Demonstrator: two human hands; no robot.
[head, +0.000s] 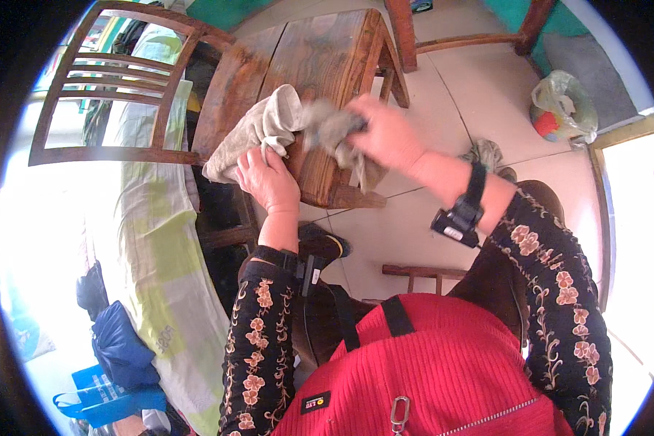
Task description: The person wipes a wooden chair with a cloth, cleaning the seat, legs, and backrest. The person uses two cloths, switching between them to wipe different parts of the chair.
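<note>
My left hand (270, 182) grips the near edge of a beige-grey cloth article (253, 131). That article lies bunched on the wooden chair seat (316, 60), with a rounded, open-looking end towards the right. Motion blurs my right hand (387, 131), whose fingers are closed on a crumpled grey cloth (329, 128). Part of this cloth hangs down past the seat's right edge. A small dark patch shows by the right fingertips, too blurred to name. Both wrists carry black straps with small devices.
The slatted chair back (120, 98) rises at the left, before a long surface under a green-and-white checked cover (152, 240). A plastic-lined waste bin (564, 109) stands at the right. A crumpled grey item (485, 155) lies on the tiled floor (441, 109).
</note>
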